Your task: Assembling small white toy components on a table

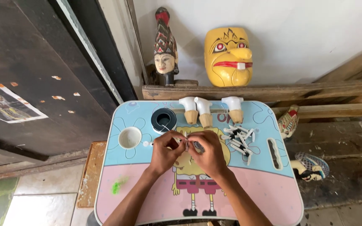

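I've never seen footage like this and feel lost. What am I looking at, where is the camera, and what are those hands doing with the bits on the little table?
The single picture comes from a camera worn on a person's head, looking down. No machine: just the left hand and right hand, meeting over a small cartoon-printed table and pinching a tiny piece between the fingertips; what it is cannot be told. On the table lie a spool of dark wire, a white cup, three white-and-tan wooden pieces and a pile of small black-and-white sticks. A yellow mask leans against the wall behind.
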